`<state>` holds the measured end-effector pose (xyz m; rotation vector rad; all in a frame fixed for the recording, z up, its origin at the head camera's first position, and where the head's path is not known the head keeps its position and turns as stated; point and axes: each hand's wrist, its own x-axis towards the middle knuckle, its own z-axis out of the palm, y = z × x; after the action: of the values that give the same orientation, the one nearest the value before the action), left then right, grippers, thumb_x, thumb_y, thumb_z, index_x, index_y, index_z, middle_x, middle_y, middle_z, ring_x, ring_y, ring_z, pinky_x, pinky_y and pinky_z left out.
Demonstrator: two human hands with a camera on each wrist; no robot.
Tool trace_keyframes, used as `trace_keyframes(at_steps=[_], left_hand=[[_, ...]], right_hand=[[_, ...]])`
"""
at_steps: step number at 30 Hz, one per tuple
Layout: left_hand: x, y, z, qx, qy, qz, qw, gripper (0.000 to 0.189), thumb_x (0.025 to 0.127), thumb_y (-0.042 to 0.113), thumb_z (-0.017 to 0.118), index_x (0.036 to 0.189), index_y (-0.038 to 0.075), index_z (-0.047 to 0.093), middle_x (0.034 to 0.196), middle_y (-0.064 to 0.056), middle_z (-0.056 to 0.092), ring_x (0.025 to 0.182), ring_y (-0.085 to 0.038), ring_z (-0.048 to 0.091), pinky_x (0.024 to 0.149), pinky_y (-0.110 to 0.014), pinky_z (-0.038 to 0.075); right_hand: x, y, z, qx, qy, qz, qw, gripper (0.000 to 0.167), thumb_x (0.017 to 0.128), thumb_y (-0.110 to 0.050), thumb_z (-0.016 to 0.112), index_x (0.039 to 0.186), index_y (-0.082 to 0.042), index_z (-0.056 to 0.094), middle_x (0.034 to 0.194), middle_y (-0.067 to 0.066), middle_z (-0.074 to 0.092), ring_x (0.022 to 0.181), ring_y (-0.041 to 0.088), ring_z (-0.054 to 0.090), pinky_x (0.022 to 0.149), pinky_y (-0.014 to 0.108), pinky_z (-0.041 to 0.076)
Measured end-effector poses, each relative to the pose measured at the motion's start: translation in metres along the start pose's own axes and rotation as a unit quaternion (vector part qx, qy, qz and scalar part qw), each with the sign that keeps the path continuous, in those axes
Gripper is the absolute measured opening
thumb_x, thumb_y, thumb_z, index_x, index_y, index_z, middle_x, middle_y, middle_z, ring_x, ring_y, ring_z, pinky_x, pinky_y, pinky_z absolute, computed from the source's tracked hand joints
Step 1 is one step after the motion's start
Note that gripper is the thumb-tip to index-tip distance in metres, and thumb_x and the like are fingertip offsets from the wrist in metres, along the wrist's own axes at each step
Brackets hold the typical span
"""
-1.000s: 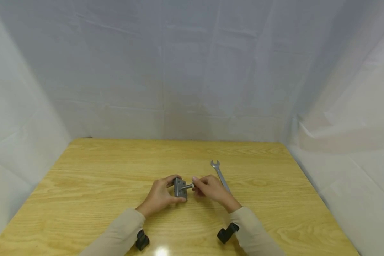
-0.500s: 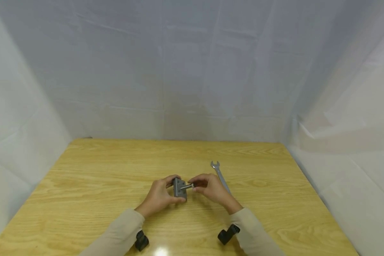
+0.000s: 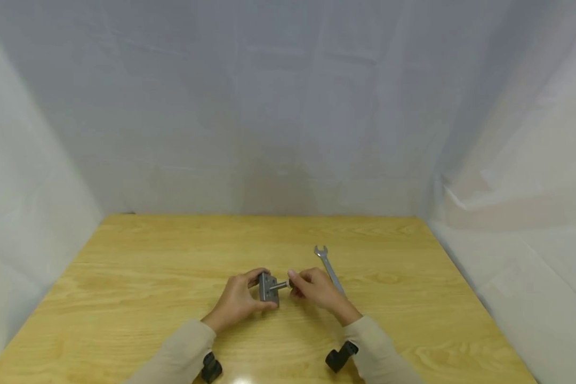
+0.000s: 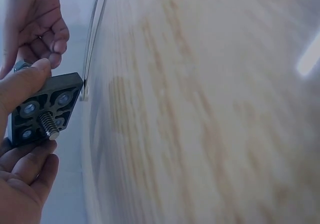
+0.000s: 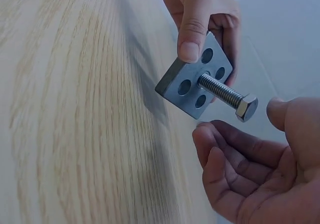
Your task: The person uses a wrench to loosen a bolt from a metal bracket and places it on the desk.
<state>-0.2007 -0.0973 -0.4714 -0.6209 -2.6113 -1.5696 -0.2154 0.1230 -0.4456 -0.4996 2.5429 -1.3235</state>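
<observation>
My left hand grips a square grey metal plate by opposite edges, thumb on one and fingers on the other. The plate has several round holes. A hex bolt passes through its middle, head on the right-hand side. In the left wrist view the bolt's threaded tip pokes out of the plate's recessed underside. My right hand is beside the bolt head. In the right wrist view its thumb and loosely curled fingers stand apart from the head, holding nothing.
An open-end wrench lies on the wooden table, just beyond my right hand, its lower end hidden behind that hand. White sheeting encloses the table at the back and sides. A black wrist camera sits under the right sleeve.
My right fingers moved from the bolt head, spread above it, then drew back with the thumb forward again. My left hand keeps the plate in nearly the same place. The head view tilted slightly.
</observation>
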Motion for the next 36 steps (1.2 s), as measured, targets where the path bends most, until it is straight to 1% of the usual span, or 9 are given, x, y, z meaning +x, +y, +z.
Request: trace_keyframes(at_steps=[4, 7, 9, 12, 16, 21, 29, 33, 36], left_hand=[[0.0006, 0.0007, -0.0004, 0.005, 0.0, 0.003, 1.0, 0.071, 0.064, 0.017, 0.09, 0.125, 0.0, 0.059, 0.119, -0.014, 0.065, 0.112, -0.03, 0.062, 0.095, -0.041, 0.052], [0.0019, 0.0006, -0.0011, 0.006, -0.002, 0.006, 1.0, 0.071, 0.064, 0.017, 0.09, 0.126, -0.001, 0.058, 0.12, -0.015, 0.065, 0.112, -0.031, 0.062, 0.094, -0.04, 0.053], [0.0023, 0.0007, -0.0019, 0.004, -0.005, 0.007, 1.0, 0.071, 0.065, 0.016, 0.089, 0.126, -0.001, 0.058, 0.12, -0.015, 0.064, 0.112, -0.031, 0.062, 0.093, -0.039, 0.054], [0.0022, 0.0006, -0.0027, -0.004, -0.007, 0.005, 1.0, 0.071, 0.065, 0.016, 0.089, 0.126, -0.001, 0.057, 0.121, -0.017, 0.064, 0.112, -0.032, 0.062, 0.091, -0.039, 0.054], [0.0027, 0.0014, -0.0037, -0.015, -0.007, 0.005, 0.9999, 0.072, 0.065, 0.018, 0.089, 0.127, -0.002, 0.057, 0.122, -0.017, 0.063, 0.112, -0.033, 0.062, 0.091, -0.039, 0.055], [0.0033, 0.003, -0.0042, -0.015, -0.004, 0.007, 0.9999, 0.072, 0.065, 0.018, 0.089, 0.127, -0.002, 0.057, 0.121, -0.017, 0.063, 0.111, -0.034, 0.062, 0.09, -0.038, 0.055], [0.0048, 0.0017, -0.0042, -0.011, 0.0, 0.008, 0.9999, 0.07, 0.065, 0.017, 0.089, 0.125, -0.001, 0.058, 0.12, -0.017, 0.064, 0.11, -0.034, 0.062, 0.09, -0.037, 0.055], [0.0043, 0.0003, -0.0032, -0.006, -0.001, 0.015, 0.9999, 0.069, 0.064, 0.018, 0.089, 0.124, -0.002, 0.059, 0.119, -0.018, 0.064, 0.109, -0.035, 0.063, 0.09, -0.038, 0.055], [0.0044, 0.0004, -0.0029, 0.0, -0.002, 0.014, 0.9999, 0.069, 0.065, 0.018, 0.089, 0.124, -0.001, 0.059, 0.119, -0.016, 0.064, 0.11, -0.032, 0.063, 0.091, -0.038, 0.055]], right_hand=[[0.002, -0.0008, 0.0024, 0.033, 0.0, 0.028, 0.9991, 0.059, 0.1, -0.047, 0.044, 0.083, 0.003, 0.071, 0.07, 0.006, 0.068, 0.064, 0.021, 0.067, 0.058, 0.032, 0.059], [0.0027, -0.003, 0.0018, 0.023, 0.005, 0.019, 0.9995, 0.05, 0.098, -0.043, 0.051, 0.086, 0.0, 0.072, 0.07, 0.005, 0.068, 0.064, 0.02, 0.066, 0.057, 0.029, 0.057], [0.0026, -0.0042, 0.0008, 0.007, 0.008, -0.005, 0.9999, 0.039, 0.097, -0.037, 0.057, 0.092, -0.002, 0.072, 0.075, 0.005, 0.069, 0.067, 0.019, 0.066, 0.058, 0.027, 0.057], [0.0015, -0.0048, -0.0004, -0.022, 0.023, -0.062, 0.9976, 0.022, 0.092, -0.023, 0.065, 0.102, -0.005, 0.072, 0.089, 0.005, 0.071, 0.075, 0.017, 0.067, 0.064, 0.024, 0.057], [-0.0008, -0.0042, 0.0, -0.032, 0.047, -0.112, 0.9921, 0.021, 0.087, -0.012, 0.07, 0.108, -0.007, 0.071, 0.103, 0.006, 0.07, 0.086, 0.015, 0.067, 0.073, 0.021, 0.057], [-0.0031, -0.005, 0.0009, -0.024, 0.054, -0.115, 0.9916, 0.021, 0.088, -0.01, 0.069, 0.109, -0.008, 0.072, 0.106, 0.005, 0.07, 0.091, 0.017, 0.068, 0.077, 0.021, 0.057], [-0.0022, -0.0077, 0.0002, -0.013, 0.05, -0.106, 0.993, 0.027, 0.087, -0.006, 0.07, 0.113, -0.001, 0.069, 0.107, 0.01, 0.07, 0.092, 0.021, 0.068, 0.076, 0.02, 0.057], [-0.0014, -0.005, 0.0008, -0.021, 0.044, -0.084, 0.9952, 0.031, 0.09, -0.021, 0.068, 0.113, 0.001, 0.068, 0.104, 0.01, 0.071, 0.091, 0.021, 0.069, 0.076, 0.024, 0.058], [-0.0019, -0.0026, 0.0001, -0.028, 0.036, -0.055, 0.9975, 0.038, 0.096, -0.035, 0.059, 0.105, 0.0, 0.071, 0.094, 0.008, 0.072, 0.084, 0.019, 0.069, 0.071, 0.025, 0.058]])
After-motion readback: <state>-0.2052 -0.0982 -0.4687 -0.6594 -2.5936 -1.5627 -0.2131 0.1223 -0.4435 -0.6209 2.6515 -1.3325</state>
